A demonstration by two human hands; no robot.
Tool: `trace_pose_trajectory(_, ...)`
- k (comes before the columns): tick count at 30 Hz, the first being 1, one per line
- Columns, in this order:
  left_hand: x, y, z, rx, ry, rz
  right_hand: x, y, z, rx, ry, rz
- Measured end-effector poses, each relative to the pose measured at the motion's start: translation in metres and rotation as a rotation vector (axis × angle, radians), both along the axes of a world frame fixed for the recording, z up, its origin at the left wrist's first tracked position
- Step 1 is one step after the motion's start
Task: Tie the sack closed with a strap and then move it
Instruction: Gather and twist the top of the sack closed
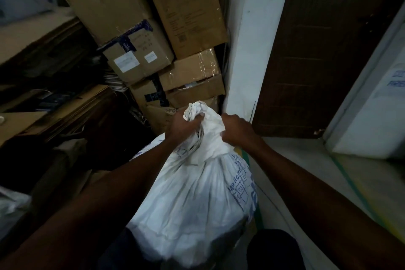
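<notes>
A full white woven sack (197, 193) with blue print stands between my legs on the floor. Its mouth is gathered into a bunched neck (197, 109). My left hand (182, 126) grips that neck from the left, fingers curled round the bunched cloth. My right hand (235, 128) grips the neck's right side, just below the top. Thin pale strands of a strap (198, 141) hang beside the neck under my left hand; whether they are knotted is not clear.
Stacked cardboard boxes (153, 28) rise right behind the sack. A white wall edge (247, 61) and a dark brown door (324, 50) stand to the right. Dark shelves and flat cardboard (43, 105) crowd the left. Pale floor (306, 171) with a green line lies right.
</notes>
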State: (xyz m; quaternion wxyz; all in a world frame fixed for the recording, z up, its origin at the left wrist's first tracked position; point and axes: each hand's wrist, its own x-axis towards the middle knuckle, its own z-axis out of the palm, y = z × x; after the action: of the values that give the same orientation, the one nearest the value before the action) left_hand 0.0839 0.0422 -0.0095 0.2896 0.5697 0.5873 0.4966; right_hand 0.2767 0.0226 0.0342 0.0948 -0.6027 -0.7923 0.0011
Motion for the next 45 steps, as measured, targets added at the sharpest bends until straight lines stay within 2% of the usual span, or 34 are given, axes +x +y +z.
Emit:
trace_pose_trajectory(2,-0.001,-0.006,0.005,-0.016,0.017,-0.026,-0.001,-0.001,-0.001,0.148,0.004,0.018)
trace_pose_trajectory(4,-0.005,-0.014,0.012,-0.022,0.008,-0.053,-0.001,0.005,-0.005,0.219,0.129,0.045)
trace_pose_trajectory(11,-0.004,-0.038,0.034,0.043,0.059,-0.335,-0.019,0.009,0.016,0.146,0.704,-0.047)
trace_pose_trajectory(13,0.001,-0.041,0.038,0.078,0.023,-0.428,-0.031,0.007,0.025,0.140,0.785,-0.060)
trace_pose_trajectory(15,0.005,-0.037,0.033,0.095,-0.006,-0.392,-0.039,0.008,0.027,0.120,0.775,-0.051)
trace_pose_trajectory(19,0.006,-0.023,0.020,0.090,0.040,-0.265,-0.039,0.003,0.029,-0.074,0.862,-0.022)
trace_pose_trajectory(23,0.009,-0.016,0.018,0.099,0.043,-0.205,-0.030,-0.006,0.027,-0.380,1.145,0.036)
trace_pose_trajectory(27,0.018,-0.019,0.035,0.051,-0.063,-0.192,-0.022,-0.017,0.015,-0.335,1.130,-0.001)
trace_pose_trajectory(30,0.020,-0.016,0.052,0.010,-0.185,-0.169,-0.023,-0.013,-0.001,-0.472,1.067,0.129)
trace_pose_trajectory(32,0.020,-0.013,0.064,-0.024,-0.272,-0.149,-0.028,-0.015,-0.002,-0.492,1.156,0.092)
trace_pose_trajectory(34,0.018,-0.009,0.073,-0.036,-0.313,-0.142,-0.039,-0.017,-0.005,-0.416,1.204,-0.001)
trace_pose_trajectory(36,0.016,-0.005,0.075,-0.079,-0.320,-0.125,-0.055,-0.013,-0.013,-0.285,1.074,-0.034)
trace_pose_trajectory(39,0.011,-0.003,0.073,-0.274,-0.367,-0.119,-0.065,-0.001,-0.019,-0.345,1.035,0.125)
trace_pose_trajectory(41,0.002,0.003,0.072,-0.380,-0.330,-0.182,-0.062,0.004,-0.017,-0.413,1.066,0.230)
trace_pose_trajectory(43,-0.005,0.006,0.071,-0.471,-0.419,-0.309,-0.062,0.010,-0.021,-0.443,1.023,0.293)
trace_pose_trajectory(45,-0.006,0.004,0.071,-0.511,-0.497,-0.392,-0.066,0.011,-0.024,-0.367,0.951,0.216)
